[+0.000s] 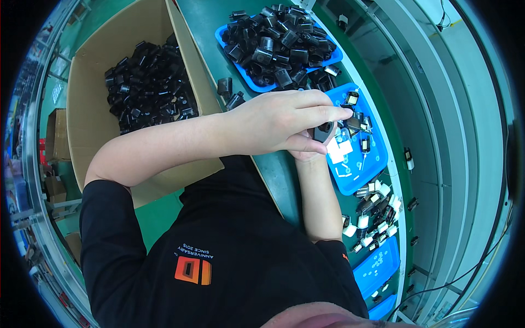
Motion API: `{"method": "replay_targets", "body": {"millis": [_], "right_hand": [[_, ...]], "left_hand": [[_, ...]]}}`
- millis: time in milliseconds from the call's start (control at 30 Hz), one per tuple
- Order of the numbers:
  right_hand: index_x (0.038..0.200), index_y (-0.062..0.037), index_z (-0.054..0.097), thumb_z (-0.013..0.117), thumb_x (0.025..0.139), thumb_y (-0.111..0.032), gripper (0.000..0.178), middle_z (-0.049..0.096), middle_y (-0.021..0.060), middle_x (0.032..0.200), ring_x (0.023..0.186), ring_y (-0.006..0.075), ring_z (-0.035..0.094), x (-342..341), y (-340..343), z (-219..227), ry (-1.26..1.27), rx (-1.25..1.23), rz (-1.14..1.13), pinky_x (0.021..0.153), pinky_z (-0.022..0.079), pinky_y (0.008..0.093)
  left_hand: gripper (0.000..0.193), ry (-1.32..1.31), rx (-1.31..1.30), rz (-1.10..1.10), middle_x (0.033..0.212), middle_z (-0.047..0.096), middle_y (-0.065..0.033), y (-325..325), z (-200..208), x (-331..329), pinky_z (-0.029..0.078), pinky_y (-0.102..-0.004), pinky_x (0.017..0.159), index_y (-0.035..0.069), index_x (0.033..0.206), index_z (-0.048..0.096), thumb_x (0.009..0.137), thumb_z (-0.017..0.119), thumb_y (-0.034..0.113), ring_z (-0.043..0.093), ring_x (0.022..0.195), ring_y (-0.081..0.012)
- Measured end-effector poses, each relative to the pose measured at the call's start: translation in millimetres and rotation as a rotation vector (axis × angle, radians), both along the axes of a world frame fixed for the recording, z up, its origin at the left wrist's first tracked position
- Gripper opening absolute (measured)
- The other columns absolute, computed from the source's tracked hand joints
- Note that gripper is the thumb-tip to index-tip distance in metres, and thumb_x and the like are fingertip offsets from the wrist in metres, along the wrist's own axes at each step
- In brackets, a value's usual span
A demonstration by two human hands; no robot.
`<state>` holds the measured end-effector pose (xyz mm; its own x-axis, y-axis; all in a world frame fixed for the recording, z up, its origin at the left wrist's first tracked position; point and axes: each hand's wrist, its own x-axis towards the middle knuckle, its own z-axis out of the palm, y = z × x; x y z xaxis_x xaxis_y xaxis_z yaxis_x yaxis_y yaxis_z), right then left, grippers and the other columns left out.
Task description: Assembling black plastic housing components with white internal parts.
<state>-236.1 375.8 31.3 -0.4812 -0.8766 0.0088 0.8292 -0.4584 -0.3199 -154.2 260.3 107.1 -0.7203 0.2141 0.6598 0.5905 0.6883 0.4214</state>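
My left hand is closed, with thumb and fingers around a small black plastic housing. Behind and beneath it, my right hand holds the same housing; most of its fingers are hidden by the left hand. Just beyond both hands lies a blue tray with black-and-cream coil-like parts, white pieces and small clear rings. Two loose black housings lie on the green table beside my left wrist.
A cardboard box full of black housings stands at the left. Another blue tray, heaped with housings, is at the far side. Black-and-white assemblies are piled at the right, near a blue tray of small rings.
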Motion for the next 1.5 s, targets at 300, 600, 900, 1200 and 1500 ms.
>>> {"method": "replay_targets", "body": {"millis": [300,600,900,1200,1500], "right_hand": [[0.116,-0.0042,0.054,0.063,0.074,-0.032,0.051,0.06,0.0143,0.116,0.114,0.0256,0.057,0,-4,5,0.103,0.006,-0.068,0.095,0.048,0.0374],[0.117,-0.0037,0.053,0.064,0.074,-0.032,0.053,0.059,0.0142,0.117,0.116,0.0252,0.055,-4,-1,13,0.203,0.015,-0.155,0.096,0.047,0.0372],[0.129,0.003,0.044,0.07,0.076,-0.03,0.068,0.055,0.0115,0.121,0.117,0.0207,0.051,-21,13,27,1.084,0.171,-0.481,0.098,0.044,0.0338],[0.134,0.0054,0.045,0.071,0.073,-0.009,0.067,0.059,0.0143,0.116,0.097,0.0218,0.063,-10,7,30,0.4,0.079,-0.101,0.09,0.051,0.0327],[0.134,0.0058,0.045,0.071,0.074,-0.009,0.067,0.056,0.0171,0.126,0.116,0.0269,0.057,8,-13,13,0.384,-0.051,-0.23,0.105,0.043,0.0376]], "left_hand": [[0.071,-0.15,0.036,-0.02,0.11,0.058,-0.0123,2,0,5,0.051,-0.0338,0.084,0.008,0.138,0.049,0.075,0.076,0.025,0.06,0.098,-0.0283],[0.07,-0.056,-0.021,-0.025,0.112,0.058,-0.0126,-4,3,2,0.051,-0.035,0.084,0.007,0.137,0.049,0.075,0.076,0.026,0.06,0.096,-0.0283],[0.063,0.029,-0.006,0.075,0.116,0.055,-0.0145,-22,4,-1,0.048,-0.0377,0.09,0.003,0.133,0.051,0.076,0.075,0.012,0.057,0.105,-0.0307],[0.105,-0.39,0.215,0.21,0.124,0.045,-0.0185,-28,-7,-7,0.037,-0.0385,0.102,-0.001,0.143,0.03,0.063,0.084,0.041,0.045,0.117,-0.0303],[0.074,-0.418,0.302,0.179,0.125,0.036,-0.0178,-30,-8,0,0.037,-0.0354,0.1,-0.002,0.132,0.031,0.079,0.067,0.035,0.041,0.118,-0.0259]]}}
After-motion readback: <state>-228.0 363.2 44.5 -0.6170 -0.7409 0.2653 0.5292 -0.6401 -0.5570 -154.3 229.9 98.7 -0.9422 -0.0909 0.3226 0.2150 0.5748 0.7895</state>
